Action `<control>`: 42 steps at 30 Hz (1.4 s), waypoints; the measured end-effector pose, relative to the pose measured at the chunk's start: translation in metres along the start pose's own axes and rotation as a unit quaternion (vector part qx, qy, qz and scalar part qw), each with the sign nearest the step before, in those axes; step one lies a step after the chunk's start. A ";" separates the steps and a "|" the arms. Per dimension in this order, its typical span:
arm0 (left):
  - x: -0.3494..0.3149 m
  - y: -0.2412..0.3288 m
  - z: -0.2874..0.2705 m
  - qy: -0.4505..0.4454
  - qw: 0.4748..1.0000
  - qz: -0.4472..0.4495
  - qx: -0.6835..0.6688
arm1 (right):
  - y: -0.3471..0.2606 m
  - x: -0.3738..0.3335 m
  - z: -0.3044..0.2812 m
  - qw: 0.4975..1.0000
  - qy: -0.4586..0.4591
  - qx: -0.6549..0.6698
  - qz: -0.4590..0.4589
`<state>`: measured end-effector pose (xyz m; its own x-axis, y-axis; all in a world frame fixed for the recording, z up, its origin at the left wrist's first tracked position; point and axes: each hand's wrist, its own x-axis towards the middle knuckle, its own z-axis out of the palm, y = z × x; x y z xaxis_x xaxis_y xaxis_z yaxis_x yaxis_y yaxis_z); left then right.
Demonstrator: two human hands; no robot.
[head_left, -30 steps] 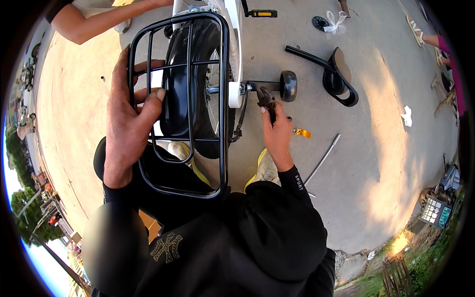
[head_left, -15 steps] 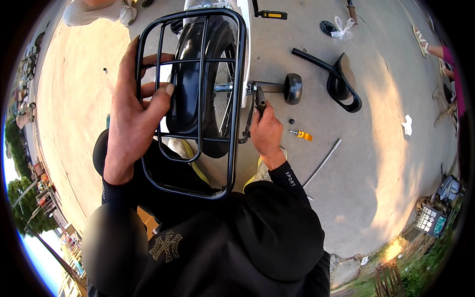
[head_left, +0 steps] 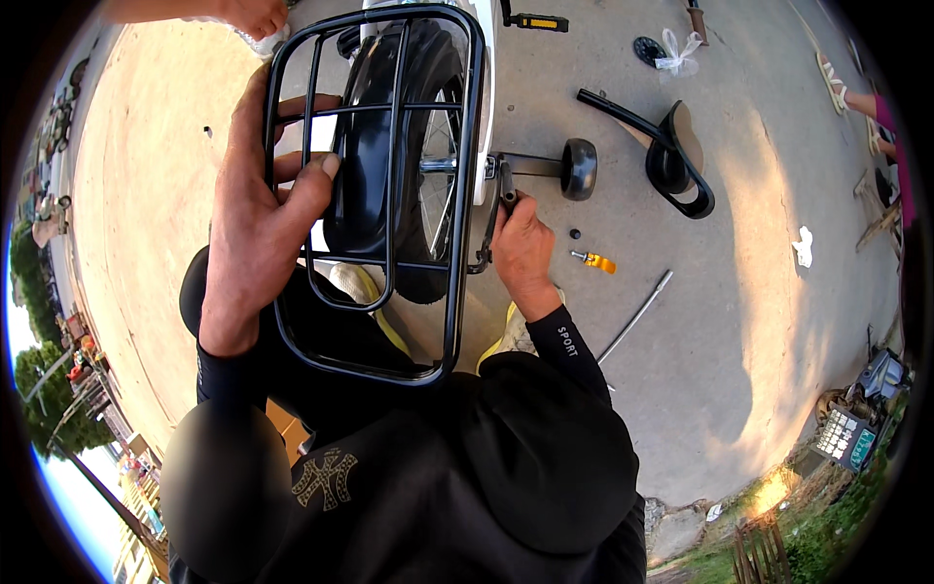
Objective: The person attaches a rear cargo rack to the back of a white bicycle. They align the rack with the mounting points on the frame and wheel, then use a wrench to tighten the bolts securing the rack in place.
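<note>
A black tubular luggage rack (head_left: 453, 321) stands over the rear wheel of a small bicycle, its frame facing me. My left hand (head_left: 263, 219) grips the rack's left side, thumb on the front and fingers behind the bars. Through the bars show the black mudguard (head_left: 365, 185) and the tyre (head_left: 420, 229). To the right of the wheel, my right hand (head_left: 525, 248) is closed round a dark metal tool with a round end (head_left: 508, 198), held by the axle nut. The tool's lower part is hidden in my fingers. A training wheel (head_left: 579, 169) sticks out on its bracket just beyond.
A saddle on its post (head_left: 671, 156), an orange quick-release clamp (head_left: 595, 261), a small black cap (head_left: 575, 234) and a metal rod (head_left: 637, 316) lie on the concrete at right. A pedal (head_left: 538, 22) juts out above. Another person's hand (head_left: 258, 17) reaches in at top left.
The tool in my right hand has turned and now points more upright. The rack has shifted slightly upward in view. Another person's hand has come in at top left.
</note>
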<state>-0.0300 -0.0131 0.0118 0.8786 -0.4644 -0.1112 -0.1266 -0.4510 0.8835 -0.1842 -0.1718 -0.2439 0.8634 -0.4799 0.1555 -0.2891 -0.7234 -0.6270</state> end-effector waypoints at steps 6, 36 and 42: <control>0.001 0.002 0.000 0.002 1.000 -0.007 -0.016 | -0.020 0.012 -0.035 0.992 -0.107 -0.029 0.055; 0.002 0.000 -0.002 -0.005 1.000 -0.015 -0.019 | 0.035 0.196 -0.057 0.701 -0.385 0.478 0.362; 0.002 -0.003 0.000 0.009 1.000 -0.016 -0.003 | 0.024 0.189 -0.089 0.806 -0.291 0.365 0.363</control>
<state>-0.0276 -0.0130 0.0088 0.8900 -0.4365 -0.1317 -0.0953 -0.4607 0.8824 -0.0643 -0.3241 -0.1615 0.6849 -0.1771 -0.7068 -0.6690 0.2313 -0.7063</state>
